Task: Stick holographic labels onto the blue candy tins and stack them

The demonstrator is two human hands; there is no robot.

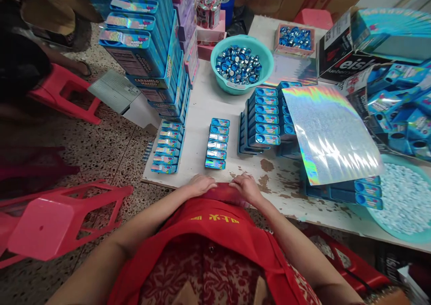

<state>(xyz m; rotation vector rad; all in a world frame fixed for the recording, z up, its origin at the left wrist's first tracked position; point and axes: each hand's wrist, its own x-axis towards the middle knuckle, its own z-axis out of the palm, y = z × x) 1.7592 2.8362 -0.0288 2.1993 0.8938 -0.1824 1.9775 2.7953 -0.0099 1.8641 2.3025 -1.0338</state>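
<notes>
My left hand point(201, 185) and my right hand point(247, 186) are at the table's front edge, one at each end of a smooth dark red strip point(222, 193). Fingers of both hands curl over it; whether it belongs to the red apron point(215, 220) or is separate, I cannot tell. Just beyond them stands a short row of blue boxes point(217, 143) with shiny printed tops. Another such row in a blue tray point(167, 148) is to the left. Rows of blue boxes with round openings point(266, 116) stand to the right, partly under a shiny holographic sheet point(333, 134).
A turquoise basin point(240, 89) holds blue and silver caps; a pink box point(278, 45) has more. Tall stacked display boxes point(134, 56) line the left edge. A basin of pale pieces point(404, 197) is at right. Red stools point(40, 226) stand on the floor, near a seated person.
</notes>
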